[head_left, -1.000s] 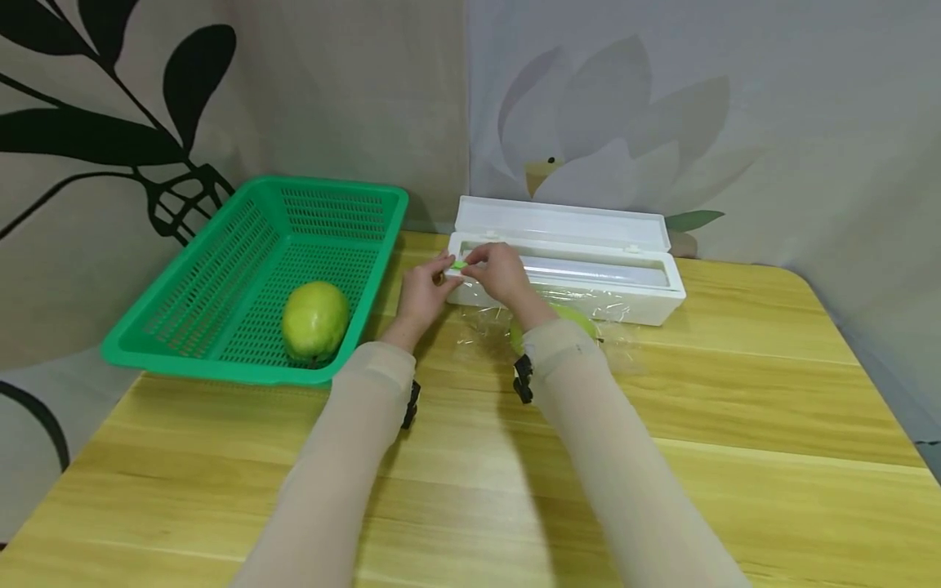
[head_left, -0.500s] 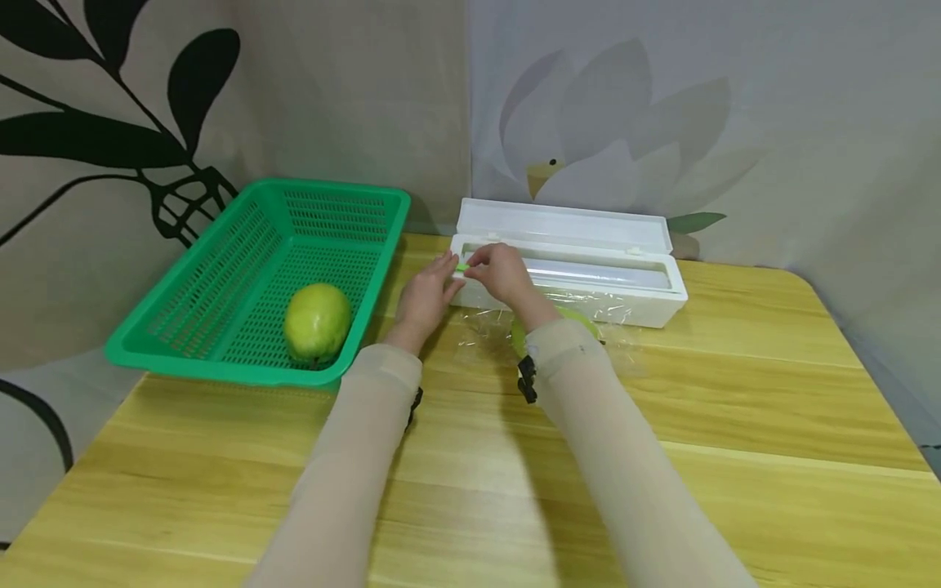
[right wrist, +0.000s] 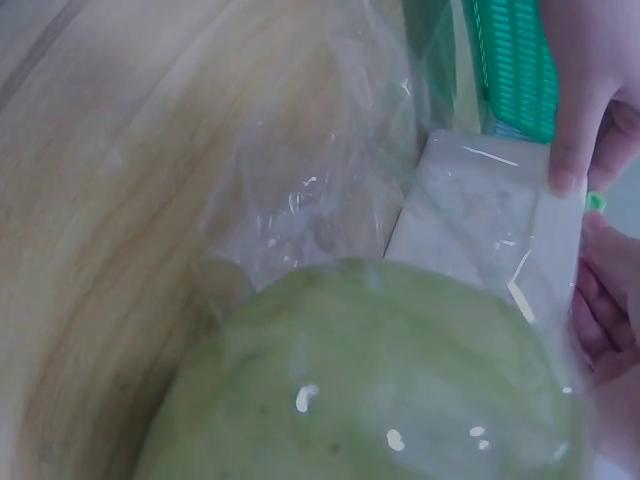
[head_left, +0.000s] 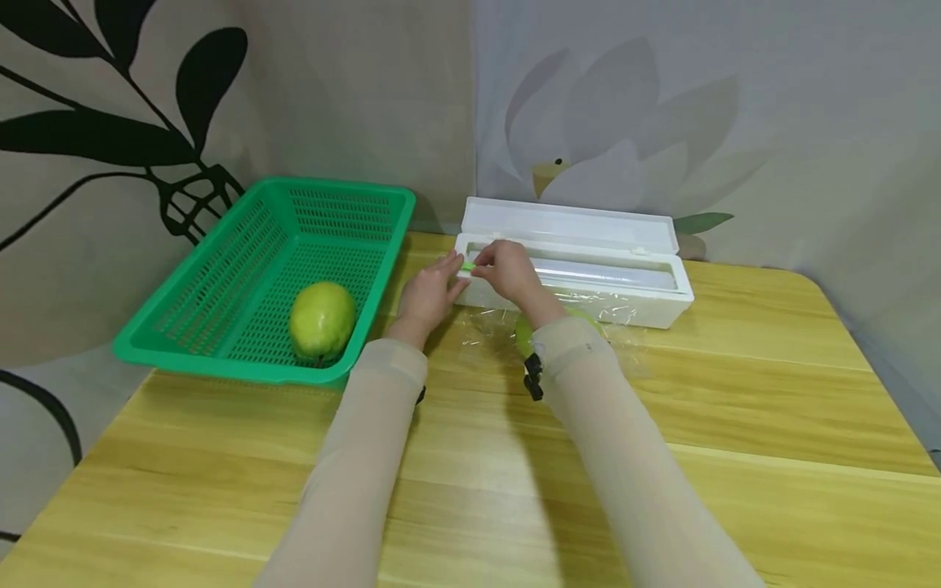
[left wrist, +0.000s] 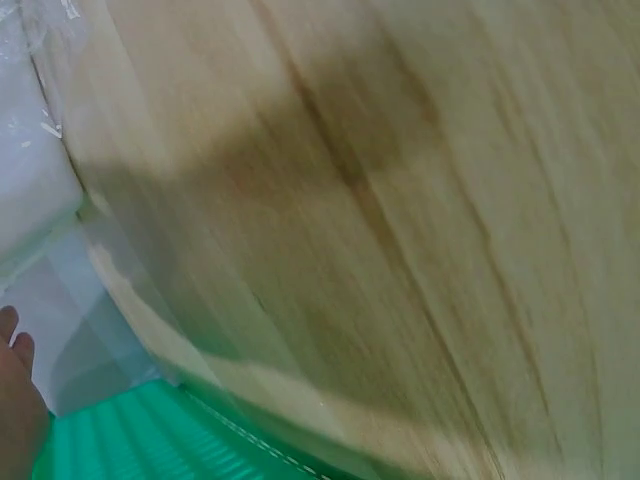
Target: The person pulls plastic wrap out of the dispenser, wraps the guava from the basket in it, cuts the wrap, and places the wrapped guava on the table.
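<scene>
My left hand (head_left: 426, 298) grips the left end of a white cling film dispenser (head_left: 650, 310), its thumb on the front wall, as the right wrist view also shows. Right beside it, my right hand (head_left: 512, 273) pinches the small green slide cutter (head_left: 467, 266) at the dispenser's left end. The lid (head_left: 569, 222) stands raised, and a roll of film (head_left: 603, 273) lies inside. Clear cling film (head_left: 481, 327) hangs down the front and spreads over a green pear-like fruit (right wrist: 370, 380), which sits on the table under my right wrist, partly hidden in the head view.
A green plastic basket (head_left: 235, 373) stands to the left, holding another green pear-like fruit (head_left: 322, 321). The wooden table (head_left: 470, 482) meets a patterned wall covering (head_left: 353, 98) behind the dispenser. The basket's edge is close to my left forearm.
The left hand's fingers have shifted slightly inward and lie flatter over the dispenser's end. The right hand keeps its pinch on the slide cutter. The head view has drifted a little.
</scene>
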The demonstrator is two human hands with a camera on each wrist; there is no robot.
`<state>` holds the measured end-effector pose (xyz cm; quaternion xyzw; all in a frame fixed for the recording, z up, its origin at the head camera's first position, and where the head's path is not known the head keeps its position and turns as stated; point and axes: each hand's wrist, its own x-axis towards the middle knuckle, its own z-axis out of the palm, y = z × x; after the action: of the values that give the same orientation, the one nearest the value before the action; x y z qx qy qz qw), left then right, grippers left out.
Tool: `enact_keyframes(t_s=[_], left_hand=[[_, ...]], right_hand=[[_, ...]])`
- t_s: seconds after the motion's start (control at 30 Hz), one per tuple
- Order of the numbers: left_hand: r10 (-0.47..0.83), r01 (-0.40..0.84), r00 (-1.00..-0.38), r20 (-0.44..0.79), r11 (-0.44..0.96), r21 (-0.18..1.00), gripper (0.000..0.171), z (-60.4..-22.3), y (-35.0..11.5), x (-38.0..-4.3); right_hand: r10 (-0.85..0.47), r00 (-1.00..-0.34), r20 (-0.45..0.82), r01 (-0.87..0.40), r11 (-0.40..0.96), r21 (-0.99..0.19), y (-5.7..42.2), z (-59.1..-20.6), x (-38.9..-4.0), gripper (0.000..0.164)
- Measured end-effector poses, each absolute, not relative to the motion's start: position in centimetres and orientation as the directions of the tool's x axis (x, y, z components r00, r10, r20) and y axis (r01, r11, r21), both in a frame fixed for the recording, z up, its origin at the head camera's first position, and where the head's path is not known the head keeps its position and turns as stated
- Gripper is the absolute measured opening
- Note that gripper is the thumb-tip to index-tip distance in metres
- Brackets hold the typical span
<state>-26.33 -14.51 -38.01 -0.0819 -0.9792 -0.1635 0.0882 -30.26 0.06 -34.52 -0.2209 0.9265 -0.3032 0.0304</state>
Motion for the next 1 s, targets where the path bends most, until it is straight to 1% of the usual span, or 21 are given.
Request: enact_keyframes(t_s=[0.33, 0.7, 1.0], left_hand=[[0.146, 0.198, -0.967, 0.210, 0.947, 0.254, 0.050, -37.82, -14.48, -26.26], [0.153, 0.202, -0.967, 0.206, 0.948, 0.245, 0.050, -38.06, -14.59, -26.36], [0.150, 0.194, -0.971, 0.184, 0.948, 0.253, 0.050, -37.87, -14.48, -26.33]], right_hand=[[-0.428, -0.899, 0.093, -0.406, 0.733, -0.546, 0.20, -34.17, -30.29, 0.020], [-0.444, -0.895, 0.040, -0.394, 0.749, -0.533, 0.37, -33.91, -30.31, 0.022], [-0.452, -0.890, 0.060, -0.421, 0.762, -0.493, 0.55, -33.96, -30.20, 0.021]])
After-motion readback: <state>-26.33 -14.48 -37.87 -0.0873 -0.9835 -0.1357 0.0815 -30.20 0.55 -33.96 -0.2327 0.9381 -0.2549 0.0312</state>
